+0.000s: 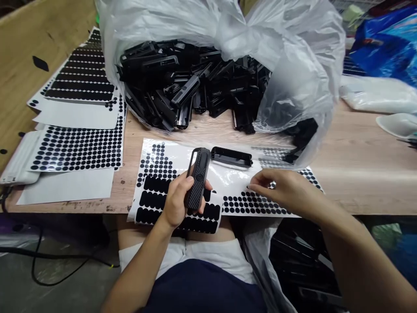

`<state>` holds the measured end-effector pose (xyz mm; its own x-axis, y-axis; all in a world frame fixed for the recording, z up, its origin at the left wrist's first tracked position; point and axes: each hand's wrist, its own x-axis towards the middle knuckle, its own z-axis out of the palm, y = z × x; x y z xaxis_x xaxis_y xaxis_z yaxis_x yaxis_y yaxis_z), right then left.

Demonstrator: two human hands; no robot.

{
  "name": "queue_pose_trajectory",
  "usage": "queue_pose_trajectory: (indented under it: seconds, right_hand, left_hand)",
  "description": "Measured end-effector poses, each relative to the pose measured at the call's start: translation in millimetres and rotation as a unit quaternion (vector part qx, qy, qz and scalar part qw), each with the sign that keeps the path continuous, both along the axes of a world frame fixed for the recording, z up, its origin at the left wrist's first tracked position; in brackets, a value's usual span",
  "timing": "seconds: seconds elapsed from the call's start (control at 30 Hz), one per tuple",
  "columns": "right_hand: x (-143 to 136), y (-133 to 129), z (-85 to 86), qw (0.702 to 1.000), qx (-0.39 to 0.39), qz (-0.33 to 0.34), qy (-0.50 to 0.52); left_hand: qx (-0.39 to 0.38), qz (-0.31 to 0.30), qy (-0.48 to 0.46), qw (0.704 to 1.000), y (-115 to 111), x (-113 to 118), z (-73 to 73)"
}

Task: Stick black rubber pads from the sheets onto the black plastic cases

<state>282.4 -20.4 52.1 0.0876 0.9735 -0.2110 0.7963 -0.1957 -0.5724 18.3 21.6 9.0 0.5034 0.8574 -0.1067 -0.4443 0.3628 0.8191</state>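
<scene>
Worktop [361,148] carrying a plastic bag [286,30] of black parts [156,67], dotted sheet [228,178] lying in front, left hand [177,198] wrapping around a black casing [198,184] above the sheet, right hand [276,184] holding thumb and fingertip together over the sheet, apparently pinching a dot [248,187].

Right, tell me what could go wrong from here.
The front sheet overhangs the table edge, so it might get knocked. The bag opens toward the work, so black parts could spill out. The right hand is right by small black dots; one might stick askew.
</scene>
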Motion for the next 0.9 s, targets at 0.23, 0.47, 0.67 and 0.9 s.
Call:
queue_pose_trajectory:
  seconds: [0.23, 0.47, 0.67, 0.9]
  right_hand:
    - [-90, 21, 20.9, 0.899, -0.035, -0.076, 0.429]
    - [-102, 30, 18.3, 0.921, -0.015, -0.069, 0.383]
    - [-105, 29, 19.9, 0.924, -0.018, -0.079, 0.375]
    - [-105, 32, 27.9, 0.947, -0.003, -0.043, 0.317]
  left_hand:
    - [-0.004, 0.0, -0.005, 1.0, -2, 0, -5.3]
    - [0.016, -0.012, 0.005, 1.0, -3, 0, -14.5]
    - [0.023, -0.004, 0.007, 1.0, -3, 0, -14.0]
    - [0.02, -0.009, 0.004, 1.0, -2, 0, -12.6]
